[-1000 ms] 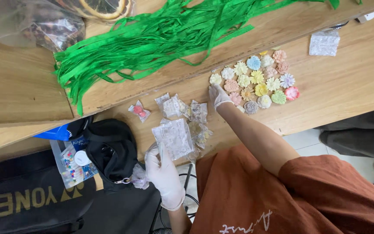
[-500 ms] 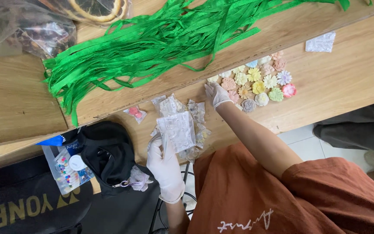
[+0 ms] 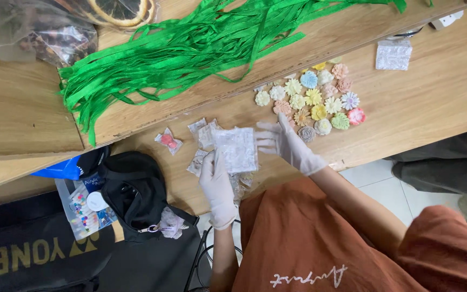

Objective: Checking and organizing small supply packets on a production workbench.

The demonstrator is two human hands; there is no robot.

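Note:
My left hand point(image 3: 217, 184), in a white glove, holds a small clear plastic packet point(image 3: 236, 150) just above the wooden table point(image 3: 433, 103). My right hand point(image 3: 285, 143), also gloved, has its fingers spread and touches the packet's right edge. Under and beside the packet lie several more clear packets point(image 3: 204, 132). Just right of my right hand sits a cluster of small pastel flower-shaped pieces point(image 3: 314, 97) in yellow, pink, blue and green.
A heap of green ribbon strips point(image 3: 190, 48) lies across the raised board behind. A small packet with a red piece point(image 3: 168, 141) sits left, a silvery packet point(image 3: 394, 54) at the far right. A black cap point(image 3: 133, 189), a black bag point(image 3: 33, 254) and grey trousers point(image 3: 444, 162) border the table.
My right hand left the flower pieces and came left to the packet. My left hand lifted the packet up from the table's near edge toward the middle.

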